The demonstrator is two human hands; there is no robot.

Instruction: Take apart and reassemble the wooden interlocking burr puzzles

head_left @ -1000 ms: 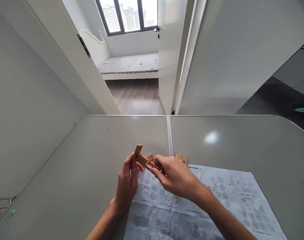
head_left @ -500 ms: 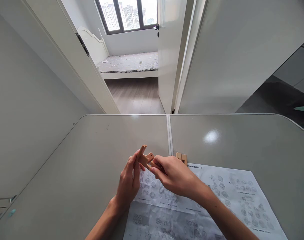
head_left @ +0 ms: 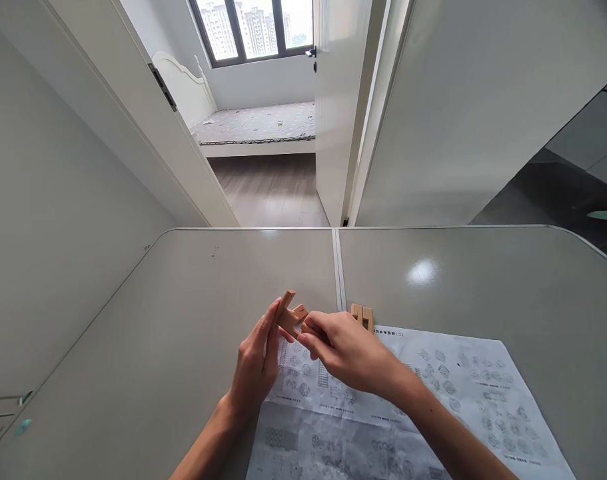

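Observation:
Several joined wooden puzzle pieces (head_left: 287,319) are held up between my two hands, above the printed sheet. My left hand (head_left: 257,350) is closed around their left side, fingers pointing up along an upright piece. My right hand (head_left: 340,343) pinches a wooden piece at the right side of the cluster, thumb and forefinger together. The palm hides most of that piece. Beyond my right hand, more notched wooden pieces (head_left: 363,315) sit at the top edge of the instruction sheet (head_left: 463,393), which bears many small diagrams.
The grey table (head_left: 183,333) has a seam (head_left: 338,267) running down from its far edge. Past the table are an open door (head_left: 340,107), a bed (head_left: 263,123) and a window. A wall borders the left side.
Both hands stay nearly in place with the wooden pieces between them. The upright piece tilts very slightly to the right.

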